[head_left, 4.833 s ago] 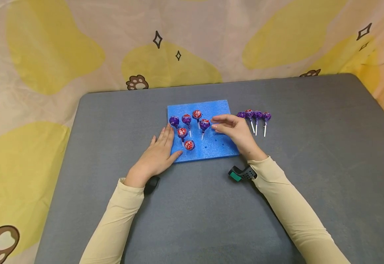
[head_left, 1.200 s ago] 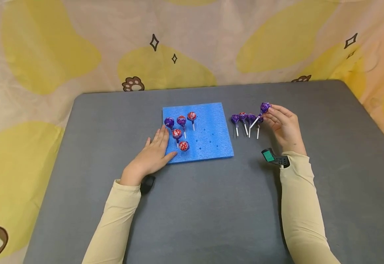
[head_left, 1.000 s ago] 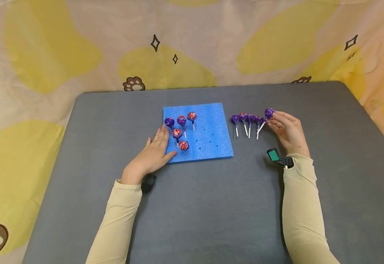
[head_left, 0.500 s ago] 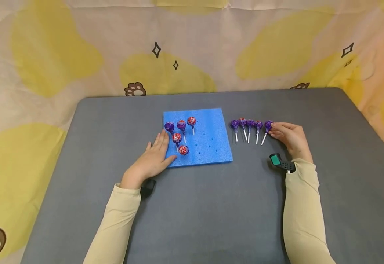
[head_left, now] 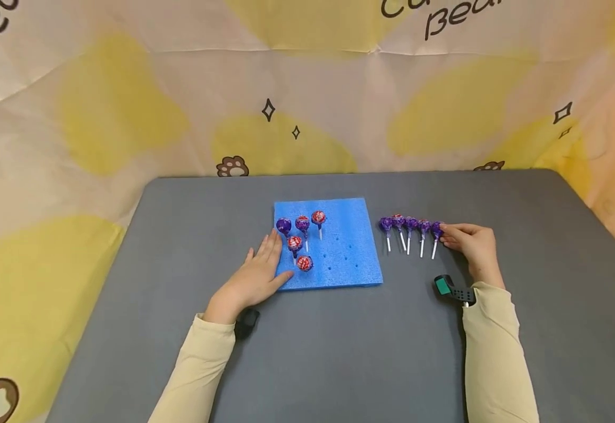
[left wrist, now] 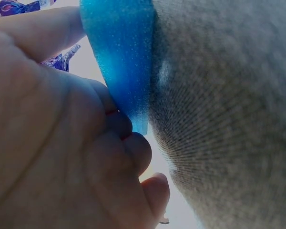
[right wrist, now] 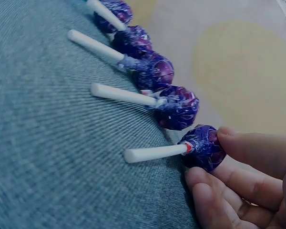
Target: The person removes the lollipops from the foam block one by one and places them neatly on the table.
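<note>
We see a grey table (head_left: pixel 339 364), matte and finely ribbed up close. On it lies the blue board (head_left: pixel 352 235), a flat, square-cornered slab with a speckled, foamy face. The left hand (head_left: pixel 257 276) rests along its left edge, fingers straight and grasping nothing; its wrist view is dark and cramped, so we can't tell how firmly it presses. The right hand (head_left: pixel 474 247) is well beyond the board's other side and far the nearer to the end lollipop (right wrist: pixel 203 148), pinching its head between thumb and fingers. We find that lollipop just left of the right fingers, rightmost beside four others (head_left: pixel 410 223), its long axis running toward the person, stick foremost. Five standing lollipops (head_left: pixel 294 243) crowd the board's left half. All have round heads in crinkled, shiny purple or red wrappers. The sticks (right wrist: pixel 155 153) are smooth, white and straight; the bare holes (head_left: pixel 356 265) are small dark dots.
</note>
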`<action>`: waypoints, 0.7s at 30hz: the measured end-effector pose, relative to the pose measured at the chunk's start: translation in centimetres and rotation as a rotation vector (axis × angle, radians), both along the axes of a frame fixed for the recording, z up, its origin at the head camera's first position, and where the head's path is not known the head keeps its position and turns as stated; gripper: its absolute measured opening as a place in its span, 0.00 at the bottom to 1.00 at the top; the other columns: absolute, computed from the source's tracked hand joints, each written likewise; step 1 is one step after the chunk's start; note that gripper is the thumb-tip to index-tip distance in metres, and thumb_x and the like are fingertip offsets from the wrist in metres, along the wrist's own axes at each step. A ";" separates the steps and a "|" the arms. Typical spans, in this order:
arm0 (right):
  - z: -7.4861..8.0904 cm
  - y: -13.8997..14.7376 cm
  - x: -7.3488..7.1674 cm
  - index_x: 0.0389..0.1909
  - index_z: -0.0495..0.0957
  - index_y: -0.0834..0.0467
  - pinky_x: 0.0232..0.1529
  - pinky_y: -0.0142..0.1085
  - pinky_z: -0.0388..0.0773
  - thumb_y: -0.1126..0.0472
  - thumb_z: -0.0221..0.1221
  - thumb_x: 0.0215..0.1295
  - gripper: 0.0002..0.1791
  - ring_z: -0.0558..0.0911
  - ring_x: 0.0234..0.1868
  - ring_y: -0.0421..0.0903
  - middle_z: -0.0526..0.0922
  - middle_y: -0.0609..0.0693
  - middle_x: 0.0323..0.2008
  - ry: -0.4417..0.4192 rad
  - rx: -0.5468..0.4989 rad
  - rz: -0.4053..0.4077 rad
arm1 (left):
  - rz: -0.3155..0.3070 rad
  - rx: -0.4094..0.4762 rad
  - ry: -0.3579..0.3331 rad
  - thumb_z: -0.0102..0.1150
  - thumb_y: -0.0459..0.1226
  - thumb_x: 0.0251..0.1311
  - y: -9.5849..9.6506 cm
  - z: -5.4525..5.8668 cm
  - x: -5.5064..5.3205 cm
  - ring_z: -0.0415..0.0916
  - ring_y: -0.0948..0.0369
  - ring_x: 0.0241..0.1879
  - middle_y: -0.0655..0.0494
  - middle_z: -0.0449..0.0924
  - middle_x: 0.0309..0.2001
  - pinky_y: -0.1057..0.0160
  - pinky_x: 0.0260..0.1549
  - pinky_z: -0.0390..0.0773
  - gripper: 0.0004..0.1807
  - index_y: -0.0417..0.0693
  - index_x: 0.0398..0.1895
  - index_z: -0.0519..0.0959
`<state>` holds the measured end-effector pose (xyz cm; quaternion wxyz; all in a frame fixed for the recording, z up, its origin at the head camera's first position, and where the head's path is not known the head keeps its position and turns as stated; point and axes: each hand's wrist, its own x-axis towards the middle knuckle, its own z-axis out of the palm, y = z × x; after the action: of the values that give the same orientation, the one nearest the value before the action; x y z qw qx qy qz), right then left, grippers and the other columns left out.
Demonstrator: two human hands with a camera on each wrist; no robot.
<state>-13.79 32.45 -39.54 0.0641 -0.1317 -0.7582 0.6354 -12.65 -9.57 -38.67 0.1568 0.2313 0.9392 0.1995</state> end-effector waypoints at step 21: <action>-0.1 0.4 0.6 0.40 0.80 0.70 0.28 0.25 0.78 0.55 0.64 0.60 0.19 0.82 0.24 0.32 0.80 0.32 0.24 -0.032 0.210 0.021 | 0.034 0.018 0.015 0.48 0.49 0.68 0.1 0.7 1.0 0.34 0.48 0.73 0.43 0.34 0.74 0.41 0.66 0.39 0.42 0.35 0.73 0.43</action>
<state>-13.14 32.85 -39.64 0.0585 -0.1265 -0.8228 0.5510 -11.64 -9.51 -37.98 0.1444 0.2181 0.9423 0.2087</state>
